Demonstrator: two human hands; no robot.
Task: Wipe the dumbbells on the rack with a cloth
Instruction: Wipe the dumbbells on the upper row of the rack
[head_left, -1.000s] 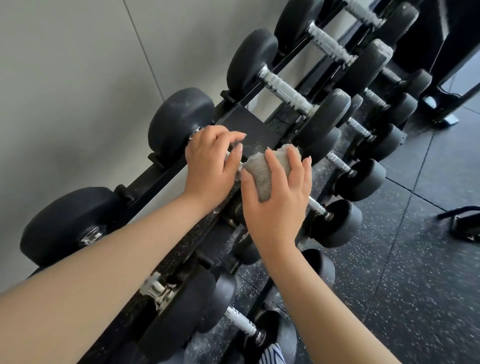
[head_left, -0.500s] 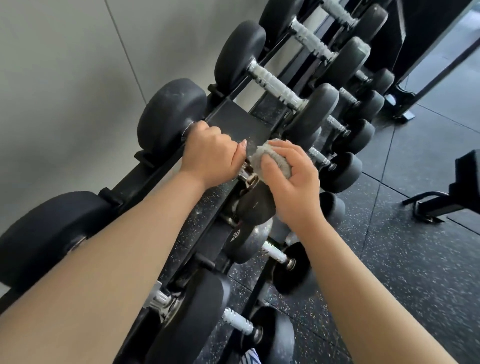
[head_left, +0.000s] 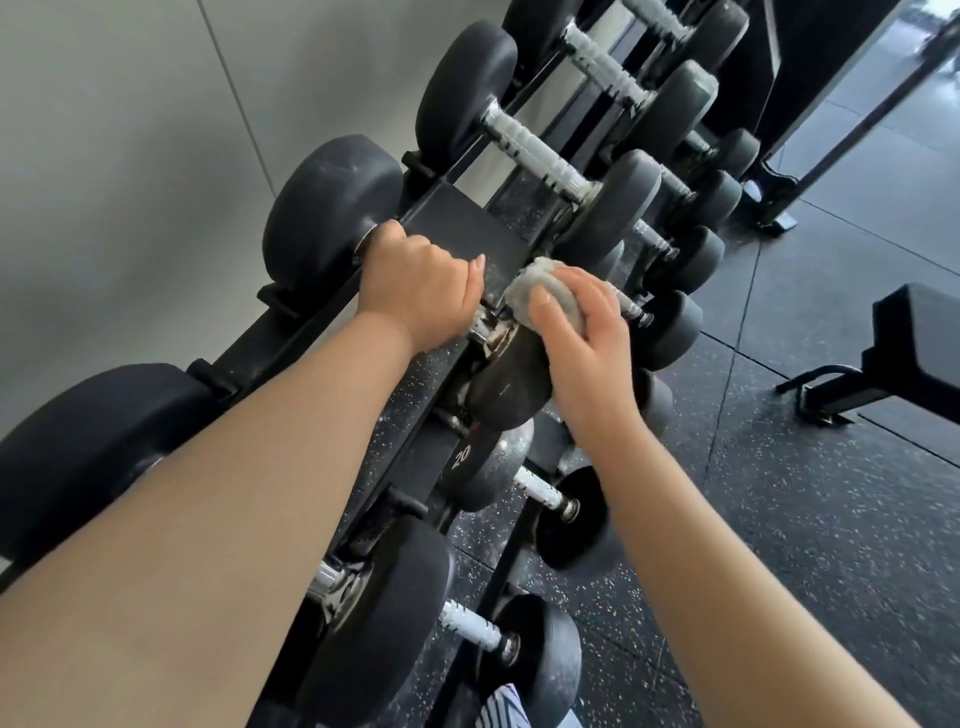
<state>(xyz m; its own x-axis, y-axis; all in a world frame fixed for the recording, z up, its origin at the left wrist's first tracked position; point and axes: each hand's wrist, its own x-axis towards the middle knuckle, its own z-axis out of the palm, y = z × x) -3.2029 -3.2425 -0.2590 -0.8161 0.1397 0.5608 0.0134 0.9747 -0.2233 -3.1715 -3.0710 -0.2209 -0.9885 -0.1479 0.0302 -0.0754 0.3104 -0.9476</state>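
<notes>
Dumbbell (head_left: 511, 384) in work sits on the rack (head_left: 457, 228) top tier, laid across it. Far head is on the rack's wall (head_left: 130, 130) side, near head at the rack's front edge.

Left hand (head_left: 421, 288) is clenched round the handle, up against the far head; the handle is mostly hidden under it. Right hand (head_left: 582, 332) grasps the cloth (head_left: 535, 291), wadded up and pressed onto the top of the near head by the chrome collar.

My read: near-head wipe in progress. Can't tell whether the handle or far head is done.

Handling: heavy and rigid, with dull rubber-looking heads. Steel handle is probably knurled like the neighbours', so grip should be good. No need to lift it. Hold at the handle and roll it in place on the rack to bring the underside up. The cloth is soft and light and follows the curve; keep it wadded so it doesn't snag on the collar.

Risk: fingers pinched between head and rack if it rolls.

Other dumbbells (head_left: 618, 208) sit further along the rack and on its lower tiers. A bench (head_left: 914, 353) stands on the floor (head_left: 831, 493) out from the rack's front.
</notes>
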